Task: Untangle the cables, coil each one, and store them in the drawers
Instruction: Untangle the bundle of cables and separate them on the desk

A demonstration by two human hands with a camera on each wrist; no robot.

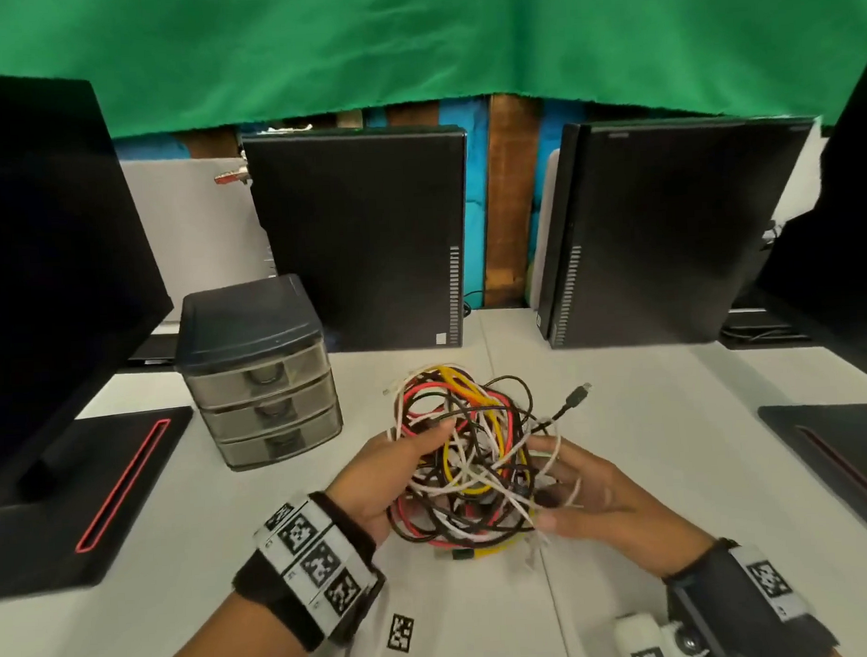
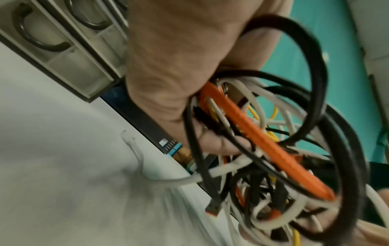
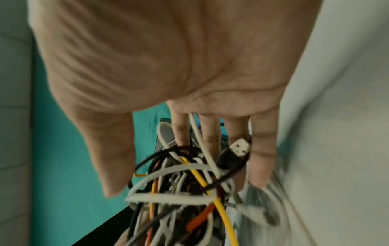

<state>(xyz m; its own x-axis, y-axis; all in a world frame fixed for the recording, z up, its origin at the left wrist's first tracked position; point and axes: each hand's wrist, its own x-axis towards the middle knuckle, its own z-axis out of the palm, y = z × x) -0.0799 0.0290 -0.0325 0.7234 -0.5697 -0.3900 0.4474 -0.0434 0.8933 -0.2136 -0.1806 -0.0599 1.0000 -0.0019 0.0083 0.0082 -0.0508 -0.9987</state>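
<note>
While lifted off the table, tangled cables cradled between both hands. Left hand curled around strands; right hand fingers spread, seemingly threaded through loops.

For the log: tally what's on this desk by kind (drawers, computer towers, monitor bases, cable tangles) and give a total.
Drawers: 3
Computer towers: 2
Monitor bases: 2
Cable tangle: 1 (the number of separate cables cannot be told)
Total: 8
</note>
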